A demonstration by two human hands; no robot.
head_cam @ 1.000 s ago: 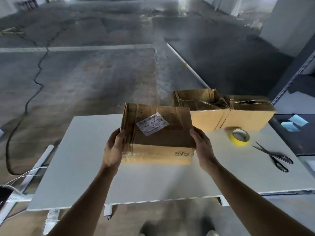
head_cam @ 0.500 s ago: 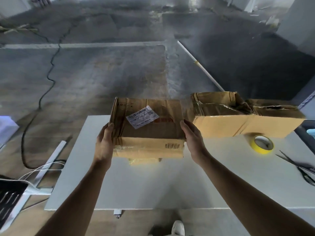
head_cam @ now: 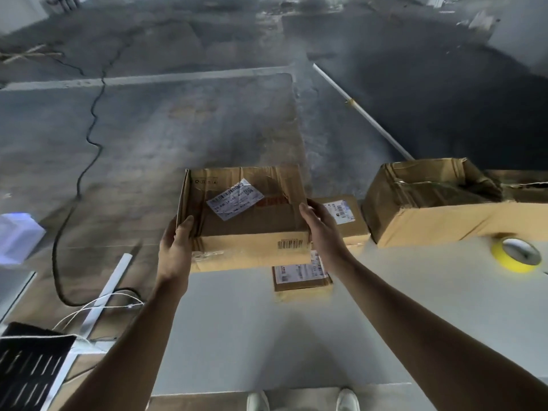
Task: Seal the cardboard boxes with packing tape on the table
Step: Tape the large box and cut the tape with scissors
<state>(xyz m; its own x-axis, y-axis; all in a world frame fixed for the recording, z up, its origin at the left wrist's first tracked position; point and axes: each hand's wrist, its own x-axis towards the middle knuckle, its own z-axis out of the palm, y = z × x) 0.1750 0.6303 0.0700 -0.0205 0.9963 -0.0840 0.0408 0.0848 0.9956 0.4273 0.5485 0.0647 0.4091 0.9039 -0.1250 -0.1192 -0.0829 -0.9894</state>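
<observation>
Your left hand (head_cam: 175, 247) and right hand (head_cam: 321, 229) grip the cardboard box (head_cam: 249, 223) between them, fingers curled over its side edges, above the table's (head_cam: 237, 336) far left corner.

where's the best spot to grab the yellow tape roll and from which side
Take the yellow tape roll by its ring wall, coming from above: it lies flat on the table with its hole facing up, so a finger can drop into the core and the thumb pinch the outer yellow edge. The right hand is probably nearer, but it holds the cardboard box.
</observation>
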